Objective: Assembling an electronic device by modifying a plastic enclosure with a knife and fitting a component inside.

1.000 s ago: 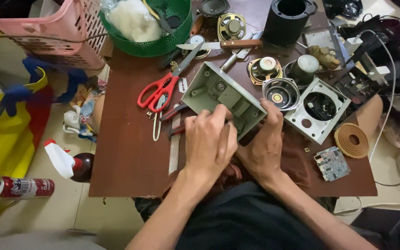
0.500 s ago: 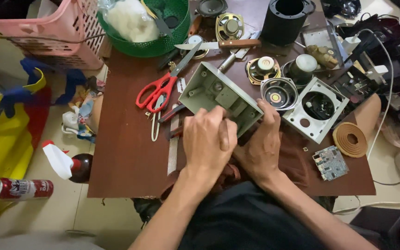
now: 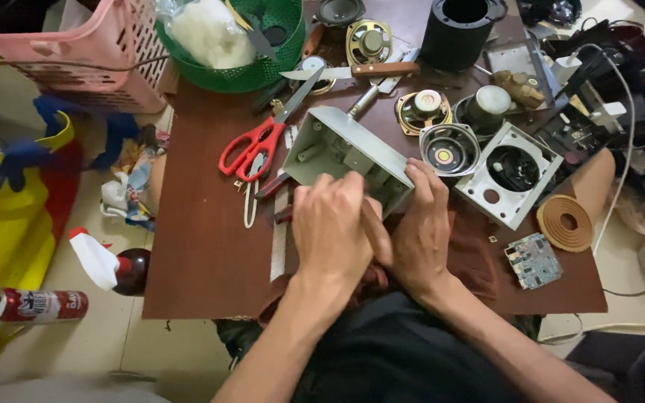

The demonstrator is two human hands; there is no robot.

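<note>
Gripping the grey housing (image 3: 345,160) at tabletop (image 3: 203,246) centre, right hand (image 3: 421,224) clamps its 4 o'clock end; left hand (image 3: 334,227), fingers closed, has edged deeper inside since earlier. Red scissors (image 3: 251,149) lie at 9 o'clock.

Brown table (image 3: 203,254) under scissors (image 3: 251,145), speaker parts (image 3: 442,149)

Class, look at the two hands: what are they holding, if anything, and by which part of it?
Both hold the grey open plastic housing by its near end: the right hand grips the right corner, the left hand covers the near edge.
</note>
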